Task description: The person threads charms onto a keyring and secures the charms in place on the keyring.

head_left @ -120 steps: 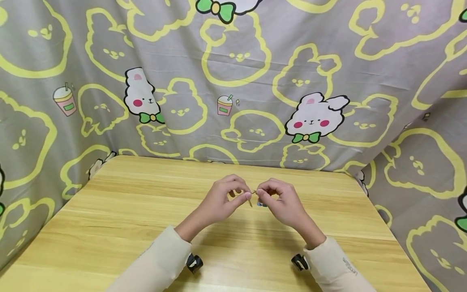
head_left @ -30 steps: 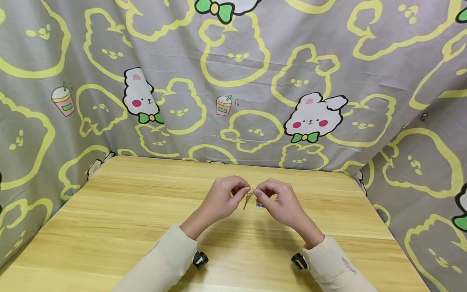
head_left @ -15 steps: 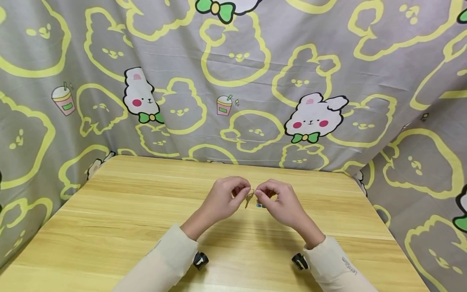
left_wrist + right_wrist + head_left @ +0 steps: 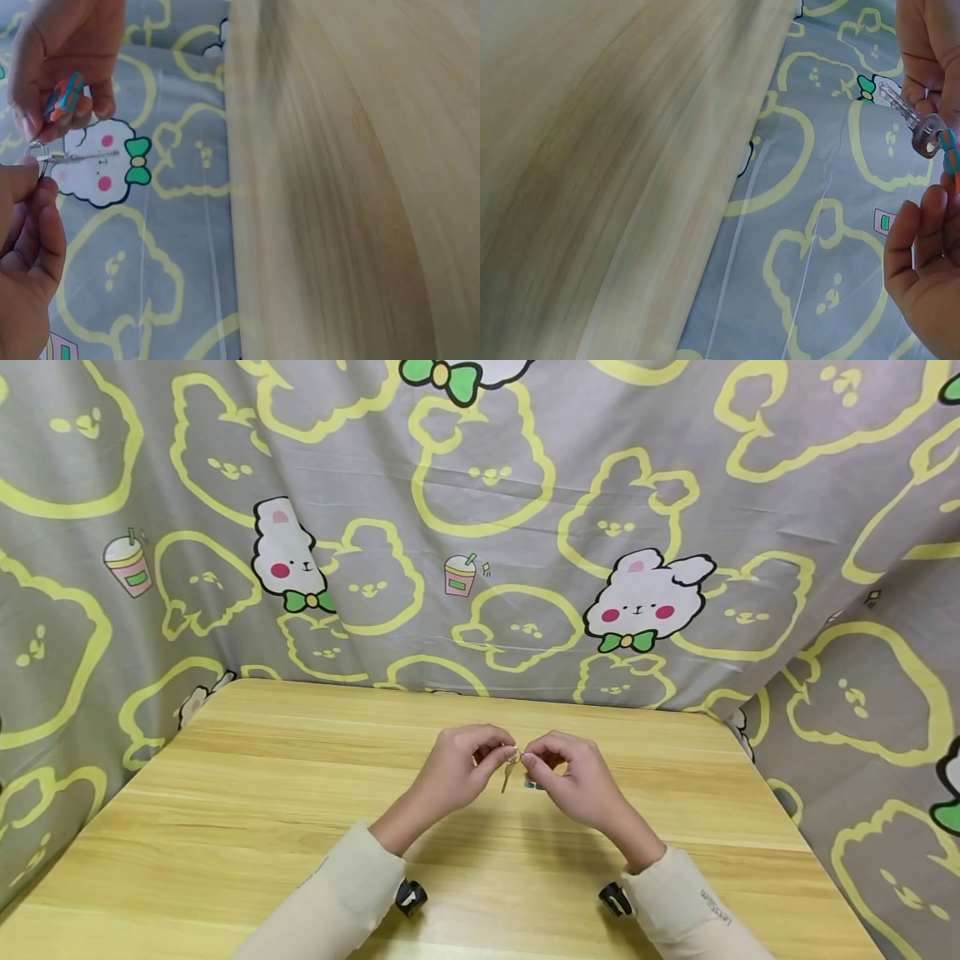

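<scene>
Compared with a few seconds back, the small toothed metal key (image 4: 507, 775) has swung round, tip now pointing lower left. It's dangling over the pale wood-grain worktop (image 4: 300, 793), a bit below frame centre. My left grip (image 4: 467, 768) and right grip (image 4: 576, 774) both pinch the thin round metal ring (image 4: 48, 150), with a chunky blue-and-orange charm (image 4: 67, 97) under the right one.

Metal key (image 4: 913, 119) — hanging tilted, thin ring (image 4: 46, 149) at its head, blue-and-orange charm (image 4: 67, 97) nearby
</scene>
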`<state>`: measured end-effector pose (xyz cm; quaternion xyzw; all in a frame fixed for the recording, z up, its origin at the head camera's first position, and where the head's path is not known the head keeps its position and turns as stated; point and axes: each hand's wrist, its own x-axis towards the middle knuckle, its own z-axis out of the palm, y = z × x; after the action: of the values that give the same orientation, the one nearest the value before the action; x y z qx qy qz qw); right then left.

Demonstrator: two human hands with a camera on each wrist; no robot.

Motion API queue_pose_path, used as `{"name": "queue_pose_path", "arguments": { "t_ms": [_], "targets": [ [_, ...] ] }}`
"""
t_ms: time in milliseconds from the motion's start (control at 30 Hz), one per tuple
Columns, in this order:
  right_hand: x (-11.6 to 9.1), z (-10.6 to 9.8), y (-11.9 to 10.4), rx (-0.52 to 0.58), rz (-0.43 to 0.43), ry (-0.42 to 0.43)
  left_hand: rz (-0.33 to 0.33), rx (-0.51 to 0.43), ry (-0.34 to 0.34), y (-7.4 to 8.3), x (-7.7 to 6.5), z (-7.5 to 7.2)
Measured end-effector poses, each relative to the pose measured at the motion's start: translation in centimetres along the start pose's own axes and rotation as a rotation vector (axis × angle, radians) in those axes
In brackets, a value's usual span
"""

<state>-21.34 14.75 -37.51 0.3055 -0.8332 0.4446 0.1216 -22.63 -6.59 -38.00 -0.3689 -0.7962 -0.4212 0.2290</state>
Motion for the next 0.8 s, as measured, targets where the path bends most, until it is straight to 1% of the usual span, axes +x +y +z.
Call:
{"name": "queue_pose_path", "arguments": {
  "t_ms": [200,500,800],
  "targets": [
    [-0.14,0.06,0.07,0.006,0.028,-0.034,-0.001,0.008,-0.003,-0.12,-0.31,0.15],
    [-0.1,0.05,-0.09,0.015,0.042,-0.066,0.03,0.021,0.014,0.12,-0.27,0.2],
    [-0.18,0.21,0.34,0.024,0.058,-0.119,0.0,0.049,0.008,0.16,-0.37,0.22]
  ]
}}
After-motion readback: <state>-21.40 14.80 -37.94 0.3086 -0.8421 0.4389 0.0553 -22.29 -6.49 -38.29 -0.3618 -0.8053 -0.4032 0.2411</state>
